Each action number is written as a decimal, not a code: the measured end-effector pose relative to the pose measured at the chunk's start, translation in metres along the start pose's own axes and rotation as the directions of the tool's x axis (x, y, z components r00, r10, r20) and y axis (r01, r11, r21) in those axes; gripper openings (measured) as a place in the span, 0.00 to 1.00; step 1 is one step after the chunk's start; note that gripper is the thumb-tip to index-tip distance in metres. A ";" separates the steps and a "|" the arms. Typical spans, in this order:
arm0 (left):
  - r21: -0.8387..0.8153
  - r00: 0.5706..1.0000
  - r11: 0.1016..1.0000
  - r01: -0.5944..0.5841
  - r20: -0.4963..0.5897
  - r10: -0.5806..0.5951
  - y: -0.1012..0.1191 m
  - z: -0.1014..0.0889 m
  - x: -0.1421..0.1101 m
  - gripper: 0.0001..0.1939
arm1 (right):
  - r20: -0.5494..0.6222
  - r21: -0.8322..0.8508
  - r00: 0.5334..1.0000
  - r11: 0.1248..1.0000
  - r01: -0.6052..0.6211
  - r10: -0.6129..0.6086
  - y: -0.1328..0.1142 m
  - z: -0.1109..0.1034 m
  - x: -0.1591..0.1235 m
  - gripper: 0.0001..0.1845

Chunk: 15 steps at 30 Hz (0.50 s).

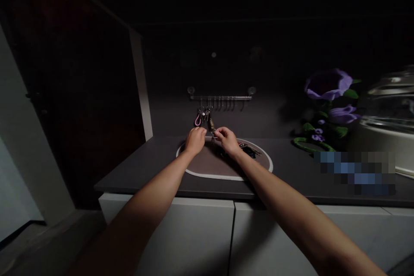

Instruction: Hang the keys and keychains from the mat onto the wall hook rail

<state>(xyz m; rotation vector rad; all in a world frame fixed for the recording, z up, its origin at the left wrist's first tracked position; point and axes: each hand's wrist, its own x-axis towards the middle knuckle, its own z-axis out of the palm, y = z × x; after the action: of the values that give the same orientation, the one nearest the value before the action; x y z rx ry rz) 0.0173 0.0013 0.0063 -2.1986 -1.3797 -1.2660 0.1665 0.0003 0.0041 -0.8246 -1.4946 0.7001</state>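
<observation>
A bunch of keys (211, 125) with a brown fob hangs from a hook on the clear rail (223, 98) on the wall. My right hand (228, 140) pinches its lower end between thumb and fingers. To the left of it, close by, is my left hand (196, 140), its fingers curled together; whatever they hold, if anything, is hidden. Just above the left hand a pink loop strap (197, 119) hangs from the same rail, beside more small keys (203, 115). Both hands are over a brown oval mat (210, 168) with a white rim.
Dark items with a metal chain (250, 150) lie on the mat, partly behind my right hand. Purple artificial flowers (330, 86) and a shiny domed object (391, 125) stand at the right of the dark counter (139, 168). White cabinet doors (190, 228) are below.
</observation>
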 end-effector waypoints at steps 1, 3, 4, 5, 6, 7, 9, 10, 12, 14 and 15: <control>0.007 1.000 1.000 0.001 0.003 -0.001 0.000 0.000 0.000 0.14 | -0.022 0.014 1.000 1.000 -0.007 0.007 -0.001 0.000 0.001 0.13; 0.019 1.000 1.000 -0.001 0.013 0.001 0.001 -0.001 -0.001 0.14 | -0.070 0.042 0.997 0.999 -0.016 0.019 -0.003 0.000 0.005 0.14; 0.022 1.000 1.000 -0.005 0.019 0.004 0.002 -0.001 -0.001 0.14 | -0.090 0.054 0.996 0.998 -0.017 0.022 -0.005 0.000 0.008 0.14; 0.024 1.000 1.000 -0.009 0.025 0.008 0.002 -0.001 -0.001 0.14 | -0.107 0.065 0.994 0.998 -0.019 0.026 -0.008 0.000 0.012 0.14; 0.024 1.000 1.000 -0.013 0.029 0.012 0.002 -0.001 -0.001 0.14 | -0.121 0.077 0.992 0.997 -0.023 0.032 -0.011 0.000 0.016 0.14; 0.024 0.999 1.000 -0.016 0.031 0.015 0.002 0.000 -0.001 0.14 | -0.132 0.092 0.991 0.995 -0.027 0.039 -0.015 -0.001 0.021 0.13; 0.022 0.999 1.000 -0.017 0.034 0.017 0.002 0.001 -0.001 0.15 | -0.148 0.139 0.987 0.989 -0.040 0.061 -0.024 -0.001 0.031 0.11; 0.021 0.999 1.000 -0.015 0.034 0.015 0.001 0.001 -0.001 0.15 | -0.151 0.159 0.986 0.986 -0.044 0.068 -0.028 -0.002 0.038 0.10; 0.019 0.999 1.000 -0.011 0.035 0.010 0.001 0.003 -0.001 0.15 | -0.151 0.191 0.985 0.980 -0.056 0.086 -0.035 -0.002 0.051 0.08; 0.021 0.999 1.000 -0.008 0.041 0.007 0.000 0.003 -0.002 0.15 | -0.185 0.191 0.978 0.980 -0.060 0.096 -0.040 -0.001 0.066 0.06; 0.024 0.999 1.000 -0.007 0.045 0.006 0.000 0.004 -0.002 0.15 | -0.204 0.172 0.973 0.983 -0.068 0.103 -0.041 0.000 0.073 0.05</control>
<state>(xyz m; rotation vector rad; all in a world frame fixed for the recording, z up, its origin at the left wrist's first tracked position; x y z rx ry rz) 0.0193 0.0021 0.0028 -2.2263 -1.3958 -1.1993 0.1614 0.0374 0.0787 -0.8144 -1.1982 0.7641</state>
